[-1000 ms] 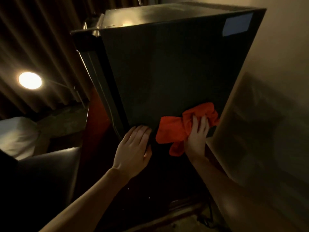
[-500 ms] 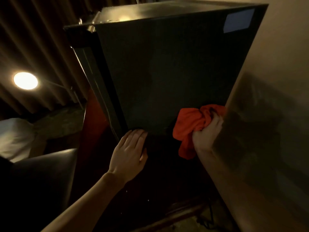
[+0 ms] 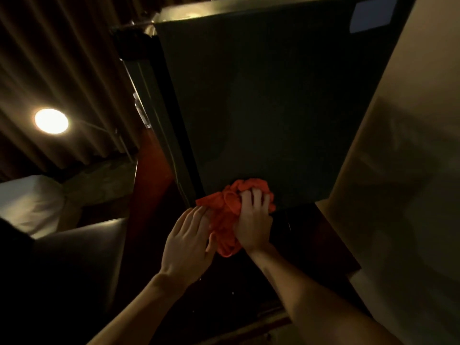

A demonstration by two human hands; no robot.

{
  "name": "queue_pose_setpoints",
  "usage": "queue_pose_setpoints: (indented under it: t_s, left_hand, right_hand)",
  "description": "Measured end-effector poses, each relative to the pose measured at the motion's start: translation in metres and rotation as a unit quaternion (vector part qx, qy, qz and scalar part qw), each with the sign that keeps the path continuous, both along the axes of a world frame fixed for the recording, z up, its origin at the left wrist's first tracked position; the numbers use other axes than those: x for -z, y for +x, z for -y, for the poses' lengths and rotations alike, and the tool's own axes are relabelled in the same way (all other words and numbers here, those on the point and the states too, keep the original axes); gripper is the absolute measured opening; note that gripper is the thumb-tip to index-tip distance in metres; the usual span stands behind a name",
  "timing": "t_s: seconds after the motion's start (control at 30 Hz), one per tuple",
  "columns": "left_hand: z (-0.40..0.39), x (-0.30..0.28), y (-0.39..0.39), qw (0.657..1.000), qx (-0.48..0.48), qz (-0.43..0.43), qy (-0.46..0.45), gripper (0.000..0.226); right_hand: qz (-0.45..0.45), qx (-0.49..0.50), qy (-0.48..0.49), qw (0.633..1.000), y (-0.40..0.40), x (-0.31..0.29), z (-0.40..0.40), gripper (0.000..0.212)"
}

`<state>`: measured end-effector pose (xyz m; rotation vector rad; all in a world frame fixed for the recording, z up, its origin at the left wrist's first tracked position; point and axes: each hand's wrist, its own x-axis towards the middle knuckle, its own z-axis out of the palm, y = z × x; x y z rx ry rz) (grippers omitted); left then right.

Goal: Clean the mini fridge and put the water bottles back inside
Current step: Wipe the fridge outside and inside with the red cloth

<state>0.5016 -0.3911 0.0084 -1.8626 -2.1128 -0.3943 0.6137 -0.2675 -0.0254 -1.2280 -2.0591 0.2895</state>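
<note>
From the head view, the dark mini fridge (image 3: 261, 100) stands on a dark desk (image 3: 311, 245) against the wall on the right, its near side panel facing us. The right hand (image 3: 252, 220) has its fingers curled into a bunched orange cloth (image 3: 225, 217), pressing it against the fridge's lower near corner. The left hand (image 3: 188, 241) lies just beside it with fingers straight and close together, fingertips touching the cloth's edge. A lit lamp (image 3: 51, 120) glows at far left before the curtains (image 3: 62, 58).
</note>
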Motion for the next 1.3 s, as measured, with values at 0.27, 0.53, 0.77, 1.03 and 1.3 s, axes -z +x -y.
queue_pose_setpoints:
  t_s: [0.27, 0.53, 0.77, 1.03, 1.3]
  left_hand:
    - [0.000, -0.016, 0.002, 0.999, -0.011, 0.024, 0.021, 0.053]
    - [0.027, -0.003, -0.027, 0.999, -0.025, 0.009, 0.046, 0.053]
    - [0.031, -0.016, -0.030, 0.997, -0.031, 0.003, 0.068, 0.063]
    - [0.048, -0.085, -0.040, 0.995, -0.043, 0.059, 0.068, 0.052]
    - [0.042, -0.148, -0.061, 0.982, -0.037, 0.146, 0.118, 0.066]
  right_hand:
    - [-0.098, 0.104, -0.043, 0.989, 0.031, -0.049, -0.034, 0.054]
    - [0.050, -0.021, 0.053, 0.997, -0.032, 0.001, 0.023, 0.066]
    - [0.203, -0.070, 0.027, 0.976, -0.027, 0.008, 0.030, 0.054]
    - [-0.076, -0.116, 0.119, 0.983, -0.008, -0.107, 0.041, 0.044]
    - [-0.052, -0.209, 0.242, 0.946, -0.036, -0.232, 0.042, 0.073]
